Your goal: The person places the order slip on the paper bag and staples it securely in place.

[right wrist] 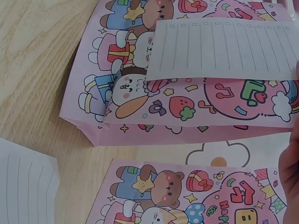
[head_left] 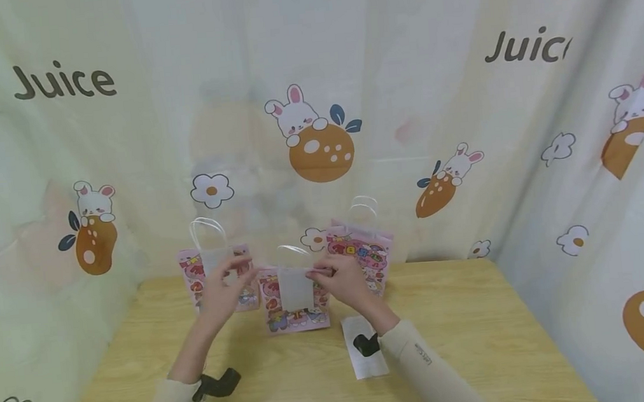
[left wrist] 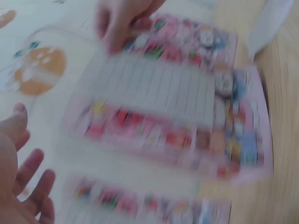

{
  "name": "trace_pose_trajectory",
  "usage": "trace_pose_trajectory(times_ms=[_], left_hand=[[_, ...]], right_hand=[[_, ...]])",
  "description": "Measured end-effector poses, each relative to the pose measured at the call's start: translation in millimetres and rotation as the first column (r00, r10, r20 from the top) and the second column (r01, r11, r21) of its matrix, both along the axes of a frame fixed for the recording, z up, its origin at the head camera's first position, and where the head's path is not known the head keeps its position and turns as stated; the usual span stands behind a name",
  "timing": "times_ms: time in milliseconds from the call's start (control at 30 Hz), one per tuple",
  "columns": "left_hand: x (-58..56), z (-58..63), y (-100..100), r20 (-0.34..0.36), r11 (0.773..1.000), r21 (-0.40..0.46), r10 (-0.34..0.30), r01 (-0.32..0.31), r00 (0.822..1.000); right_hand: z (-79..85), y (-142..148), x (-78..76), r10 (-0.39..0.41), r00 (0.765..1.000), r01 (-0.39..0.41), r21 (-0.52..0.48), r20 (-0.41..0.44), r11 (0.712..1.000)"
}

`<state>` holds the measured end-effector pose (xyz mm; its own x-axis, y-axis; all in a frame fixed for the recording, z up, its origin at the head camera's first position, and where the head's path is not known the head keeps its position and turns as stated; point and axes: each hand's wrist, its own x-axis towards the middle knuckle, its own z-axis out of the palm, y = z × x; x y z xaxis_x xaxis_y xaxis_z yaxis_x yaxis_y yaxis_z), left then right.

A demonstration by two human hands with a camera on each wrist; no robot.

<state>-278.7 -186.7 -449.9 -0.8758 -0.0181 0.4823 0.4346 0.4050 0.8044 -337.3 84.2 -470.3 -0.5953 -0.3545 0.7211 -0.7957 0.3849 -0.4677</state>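
Note:
A pink cartoon-printed gift bag [head_left: 272,304] stands upright in the middle, a white lined paper sheet [head_left: 295,289] lying flat over its upper front. At the bag's rim, my right hand [head_left: 345,280] pinches the top right corner of that sheet between thumb and fingers. My left hand [head_left: 222,293] is raised by the bag's upper left edge, fingers spread and loosely bent. Nothing is in it; the left wrist view shows the same fingers [left wrist: 35,182] apart from the bag. A clear loop handle [head_left: 293,248] rises above the rim.
Another pink bag [head_left: 190,273] with a lined sheet on its front stands behind my left hand. A third bag [head_left: 379,237] is behind my right hand. One loose lined sheet [head_left: 365,364] lies on the wooden table [head_left: 455,342] under my right wrist. A printed curtain [head_left: 223,120] hangs behind.

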Motion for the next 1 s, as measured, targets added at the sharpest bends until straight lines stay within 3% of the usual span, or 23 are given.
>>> trace_pose_trajectory(times_ms=[133, 300, 367, 533, 600, 800, 1000], left_hand=[[24.0, -8.6, -43.3, -0.013, 0.998, -0.058, 0.031, -0.031, 0.999], [66.1, -47.4, -80.9, 0.129, 0.992, -0.126, 0.036, -0.020, 0.991], [77.4, -62.2, -91.0, 0.154, 0.986, -0.160, 0.066, -0.041, 0.986], [75.5, -85.5, -107.7, 0.112, 0.967, -0.218, 0.159, -0.132, 0.981], [73.3, -93.8, -112.3, 0.127, 0.965, -0.222, 0.174, -0.143, 0.977], [81.0, -122.5, -126.8, 0.256, 0.977, -0.193, 0.143, -0.094, 0.956], [83.3, -130.4, -129.9, 0.287, 0.959, -0.271, 0.161, -0.081, 0.944]], right_hand=[[0.5, -1.1, 2.6, -0.014, 0.999, 0.015, -0.011, 0.040, 1.000], [-11.6, -0.3, 12.8, 0.003, 0.999, -0.004, 0.012, 0.042, 1.000], [-12.8, -0.4, 13.7, 0.013, 0.999, -0.014, 0.018, 0.034, 1.000], [1.9, 0.5, -0.4, 0.000, 1.000, 0.000, -0.008, 0.002, 1.000], [6.1, 2.6, -5.6, 0.012, 1.000, -0.012, -0.012, 0.002, 1.000], [-2.0, 3.5, -2.1, 0.007, 0.998, -0.008, 0.017, 0.055, 1.000], [-3.9, 0.5, 0.5, 0.000, 1.000, 0.000, 0.005, 0.029, 1.000]])
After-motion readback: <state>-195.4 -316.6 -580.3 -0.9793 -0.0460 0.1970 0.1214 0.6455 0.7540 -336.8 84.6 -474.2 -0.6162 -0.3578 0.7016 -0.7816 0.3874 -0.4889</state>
